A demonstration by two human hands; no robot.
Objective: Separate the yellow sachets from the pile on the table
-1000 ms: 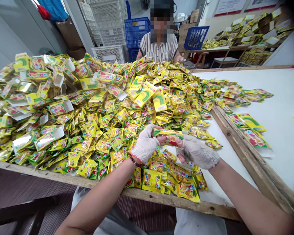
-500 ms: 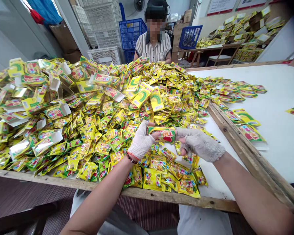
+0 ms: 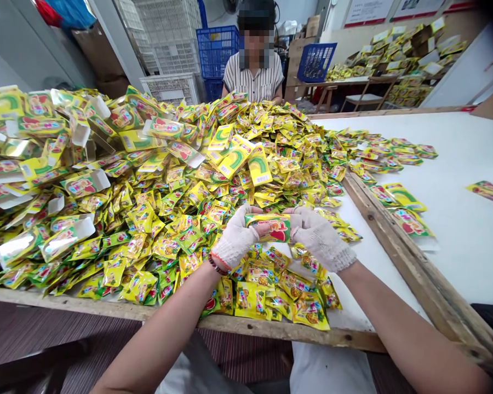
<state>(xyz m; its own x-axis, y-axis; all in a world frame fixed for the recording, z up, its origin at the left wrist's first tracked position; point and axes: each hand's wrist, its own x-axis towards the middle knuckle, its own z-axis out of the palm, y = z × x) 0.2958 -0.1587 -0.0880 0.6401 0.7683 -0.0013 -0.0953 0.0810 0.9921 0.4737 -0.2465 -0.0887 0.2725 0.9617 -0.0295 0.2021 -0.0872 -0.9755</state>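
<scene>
Pinching the left end of a yellow-green printed cardboard carton (image 3: 280, 227) with the white-knit-gloved left hand (image 3: 235, 235); pinching its right end with the white-knit-gloved right hand (image 3: 322, 241). Held left of the brown wooden divider rail (image 3: 386, 232), same side as glossy yellow film sachets (image 3: 250, 298).

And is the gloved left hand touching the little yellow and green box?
Touching. The head view shows the gloved left hand gripping the yellow and green box, thumb across the printed front.

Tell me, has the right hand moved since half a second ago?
Yes: the right hand has shifted left, away from the wooden divider.
</scene>
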